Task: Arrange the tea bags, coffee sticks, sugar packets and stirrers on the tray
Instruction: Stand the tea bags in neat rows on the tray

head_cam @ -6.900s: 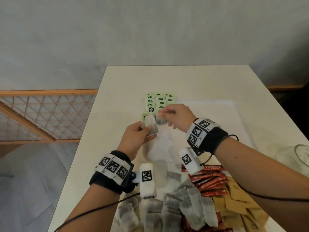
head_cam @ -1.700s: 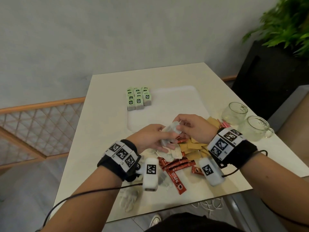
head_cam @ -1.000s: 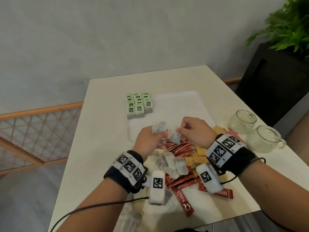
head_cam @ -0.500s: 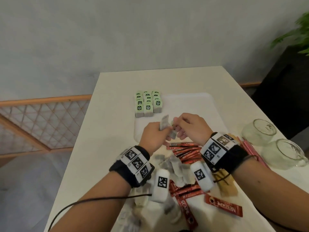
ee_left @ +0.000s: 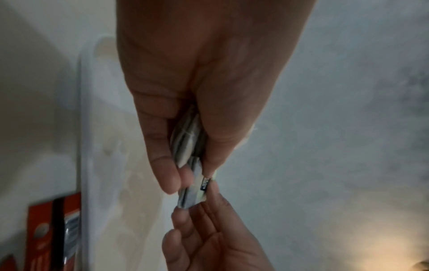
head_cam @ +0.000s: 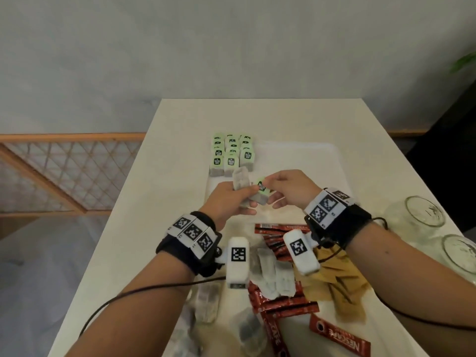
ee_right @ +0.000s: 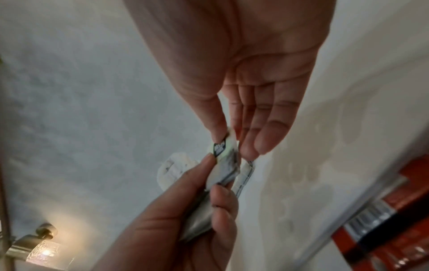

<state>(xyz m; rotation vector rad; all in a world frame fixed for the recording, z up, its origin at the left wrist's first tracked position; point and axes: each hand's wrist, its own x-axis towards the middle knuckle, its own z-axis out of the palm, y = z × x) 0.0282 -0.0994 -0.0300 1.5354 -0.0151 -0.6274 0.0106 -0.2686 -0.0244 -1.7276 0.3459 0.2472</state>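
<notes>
My left hand (head_cam: 231, 202) grips a small bunch of tea bags (head_cam: 240, 180) just above the near left part of the white tray (head_cam: 304, 161). My right hand (head_cam: 279, 188) pinches the green tag (head_cam: 262, 187) of one of those bags between thumb and forefinger. In the right wrist view the tag (ee_right: 220, 146) is at the fingertips, and the left hand (ee_right: 209, 198) holds the bags from below. Three rows of green-tagged tea bags (head_cam: 231, 155) lie on the tray's far left corner. Loose tea bags (head_cam: 273, 274), red coffee sticks (head_cam: 286, 305) and brown sugar packets (head_cam: 334, 287) lie heaped near me.
Two glass cups (head_cam: 425, 210) (head_cam: 461, 253) stand at the table's right edge. A wooden lattice railing (head_cam: 64, 171) runs to the left of the table. A plant leaf (head_cam: 466, 61) shows at the far right. The tray's right part is bare.
Both hands rose from the heap with tea bags and moved over the tray's near edge. The right hand now pinches a green tag. The head view swung left.
</notes>
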